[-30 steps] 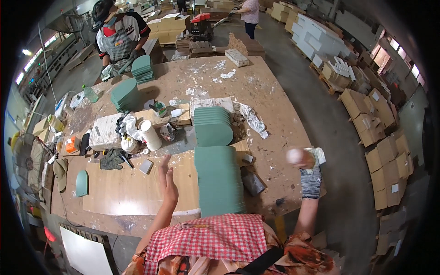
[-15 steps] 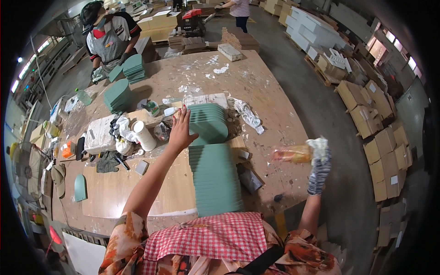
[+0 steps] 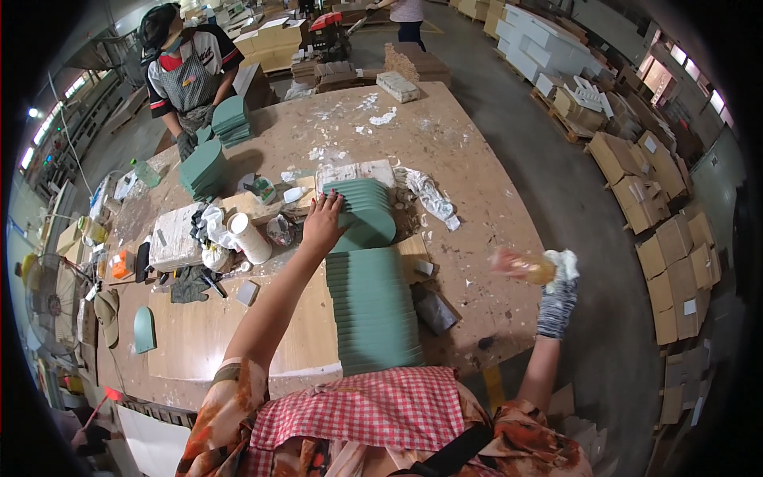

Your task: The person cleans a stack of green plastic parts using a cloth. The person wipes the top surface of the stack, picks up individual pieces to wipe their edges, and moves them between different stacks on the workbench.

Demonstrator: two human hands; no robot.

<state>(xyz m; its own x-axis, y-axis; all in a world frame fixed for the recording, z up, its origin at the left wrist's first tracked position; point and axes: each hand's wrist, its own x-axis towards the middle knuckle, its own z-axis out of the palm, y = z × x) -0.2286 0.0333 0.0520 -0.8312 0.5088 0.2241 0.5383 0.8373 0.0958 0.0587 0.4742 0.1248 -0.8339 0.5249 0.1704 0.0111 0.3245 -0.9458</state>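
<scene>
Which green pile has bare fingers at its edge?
The round-ended pile just beyond the long green row: the left hand overlaps its left edge, and no other pile.

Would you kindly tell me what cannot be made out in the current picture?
In the head view:
Reddish-yellow item in the right hand: blurred, kind unclear.
Green row: near end hidden by the checked apron.
Rounded green panels: left edge partly covered by the left hand.
Person at back: head cut off by top edge.

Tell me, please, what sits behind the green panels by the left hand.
Behind the green panels, a stained whitish block shows its top; they cover much of its front.
</scene>
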